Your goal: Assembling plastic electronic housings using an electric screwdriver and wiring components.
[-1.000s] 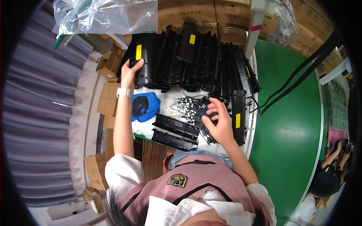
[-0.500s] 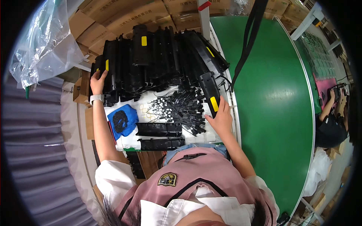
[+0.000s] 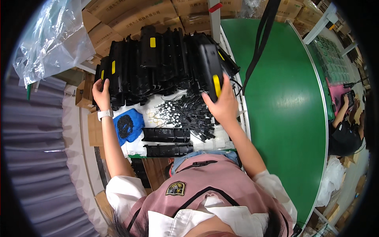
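My right grip [image 3: 226,103] holds a black case's [image 3: 210,63] near end, so it could tip; left grip [image 3: 102,96], I can't tell.

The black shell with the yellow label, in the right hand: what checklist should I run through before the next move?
1. Shell picked up: ok; the right hand holds the yellow-labelled black shell.
2. Firm grip: cannot tell; pressure doesn't show.
3. Left hand free: not ok; the left hand is at the left end of the row of black shells.
4. Cables sorted: not ok; the black cables lie heaped.
5. Small black parts gathered: ok; the small black parts are piled on the blue sheet.
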Demonstrator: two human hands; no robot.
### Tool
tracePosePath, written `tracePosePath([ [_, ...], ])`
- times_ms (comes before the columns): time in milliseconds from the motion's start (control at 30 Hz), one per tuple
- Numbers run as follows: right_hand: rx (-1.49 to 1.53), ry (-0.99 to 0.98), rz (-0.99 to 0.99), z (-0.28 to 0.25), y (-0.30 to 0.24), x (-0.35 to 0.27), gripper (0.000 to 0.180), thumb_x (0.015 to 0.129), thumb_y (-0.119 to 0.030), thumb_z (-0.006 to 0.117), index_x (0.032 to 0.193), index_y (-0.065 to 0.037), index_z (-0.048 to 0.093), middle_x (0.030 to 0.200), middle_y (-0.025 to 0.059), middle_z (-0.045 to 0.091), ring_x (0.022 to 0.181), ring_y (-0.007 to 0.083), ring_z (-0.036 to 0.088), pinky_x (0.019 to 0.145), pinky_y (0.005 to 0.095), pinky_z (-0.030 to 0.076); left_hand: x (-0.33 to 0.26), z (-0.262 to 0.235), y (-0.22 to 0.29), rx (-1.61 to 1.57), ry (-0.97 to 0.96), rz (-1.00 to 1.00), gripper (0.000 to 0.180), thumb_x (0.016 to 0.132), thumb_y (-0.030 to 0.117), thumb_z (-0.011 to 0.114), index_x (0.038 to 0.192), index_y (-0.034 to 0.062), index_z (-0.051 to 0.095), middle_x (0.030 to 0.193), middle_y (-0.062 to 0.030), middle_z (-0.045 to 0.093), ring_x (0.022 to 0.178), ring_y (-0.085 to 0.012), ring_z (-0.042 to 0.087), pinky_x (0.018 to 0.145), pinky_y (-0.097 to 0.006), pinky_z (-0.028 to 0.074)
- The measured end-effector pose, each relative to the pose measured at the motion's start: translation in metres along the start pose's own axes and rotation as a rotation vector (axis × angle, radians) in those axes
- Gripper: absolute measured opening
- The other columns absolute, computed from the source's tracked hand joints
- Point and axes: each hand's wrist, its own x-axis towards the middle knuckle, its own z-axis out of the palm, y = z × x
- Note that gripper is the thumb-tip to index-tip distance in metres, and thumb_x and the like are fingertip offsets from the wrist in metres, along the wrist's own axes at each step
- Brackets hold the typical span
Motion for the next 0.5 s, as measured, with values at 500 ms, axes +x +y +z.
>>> tracePosePath([
  [500, -0.242, -0.078, -0.042, 0.117, -0.039, 0.129, 0.051, 0.085, -0.04, 0.061, 0.123, -0.006, 0.056, 0.114, 0.0185, 0.054, 0.107, 0.0381, 0.052, 0.082, 0.0468, 0.051, -0.108, -0.052, 0.057, -0.16, -0.074, -0.091, 0.025, 0.085, 0.008, 0.069, 0.108, 0.0035, 0.061, 0.112, -0.0043, 0.059, 0.103, -0.0154, 0.057, 0.087, -0.028, 0.046],
])
